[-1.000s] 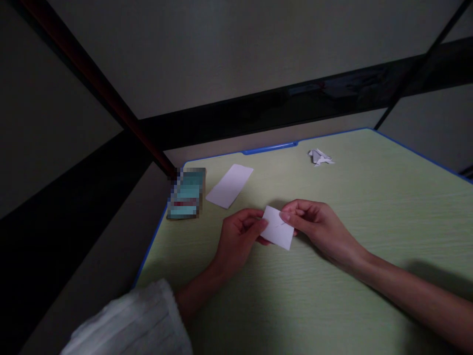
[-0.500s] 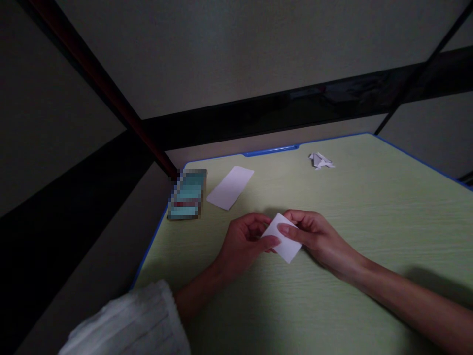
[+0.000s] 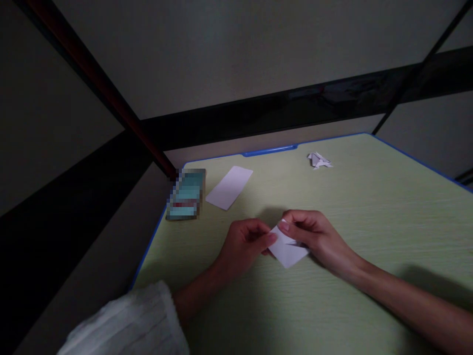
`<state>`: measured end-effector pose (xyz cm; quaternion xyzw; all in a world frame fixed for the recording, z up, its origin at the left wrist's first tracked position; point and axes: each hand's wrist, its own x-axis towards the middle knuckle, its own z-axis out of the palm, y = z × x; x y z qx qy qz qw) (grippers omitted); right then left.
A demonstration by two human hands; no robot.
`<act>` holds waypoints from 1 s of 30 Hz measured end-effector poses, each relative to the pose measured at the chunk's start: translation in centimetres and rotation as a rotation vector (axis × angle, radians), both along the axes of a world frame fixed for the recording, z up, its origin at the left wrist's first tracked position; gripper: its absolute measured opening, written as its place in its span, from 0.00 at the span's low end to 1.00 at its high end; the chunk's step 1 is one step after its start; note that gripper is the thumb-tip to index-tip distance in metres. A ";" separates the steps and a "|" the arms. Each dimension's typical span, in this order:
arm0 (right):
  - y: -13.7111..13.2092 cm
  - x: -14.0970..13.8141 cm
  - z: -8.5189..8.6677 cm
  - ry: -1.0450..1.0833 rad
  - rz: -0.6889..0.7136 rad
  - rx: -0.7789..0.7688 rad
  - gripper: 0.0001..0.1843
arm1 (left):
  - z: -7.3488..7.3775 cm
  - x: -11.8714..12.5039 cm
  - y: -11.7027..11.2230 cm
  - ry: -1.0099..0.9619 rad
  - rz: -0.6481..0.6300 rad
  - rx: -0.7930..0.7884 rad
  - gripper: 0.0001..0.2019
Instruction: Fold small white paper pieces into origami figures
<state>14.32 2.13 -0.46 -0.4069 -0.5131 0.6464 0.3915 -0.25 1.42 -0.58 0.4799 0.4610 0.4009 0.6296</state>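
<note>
Over the table (image 3: 377, 217), left hand (image 3: 242, 246) and right hand (image 3: 316, 231) pinch the folded paper (image 3: 290, 256), thumbs on top, likely keeping its layers aligned.

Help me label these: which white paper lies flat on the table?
The leftmost white rectangular paper sheet; the white folded paper piece is handheld, and the white angular paper figure has raised folds.
</note>
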 end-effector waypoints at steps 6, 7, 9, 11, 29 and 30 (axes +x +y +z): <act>-0.2 0.3 0.3 -0.014 0.067 -0.004 0.15 | -0.4 -0.1 -0.2 0.085 -0.164 0.028 0.10; -0.2 0.3 0.4 -0.032 0.100 -0.008 0.15 | -0.4 -0.1 -0.3 0.115 -0.192 0.024 0.11; -0.1 0.4 0.5 -0.085 0.173 -0.004 0.13 | -0.6 -0.1 -0.5 0.187 -0.236 0.023 0.11; 0.0 0.5 0.6 -0.143 0.239 0.025 0.12 | -0.6 -0.2 -0.6 0.243 -0.265 0.034 0.12; 0.6 0.3 0.0 -0.103 0.154 0.088 0.18 | -0.6 -0.5 0.1 0.061 -0.015 0.065 0.16; 0.6 0.3 -0.1 -0.070 0.144 0.080 0.19 | -0.6 -0.5 0.1 0.044 -0.017 0.071 0.16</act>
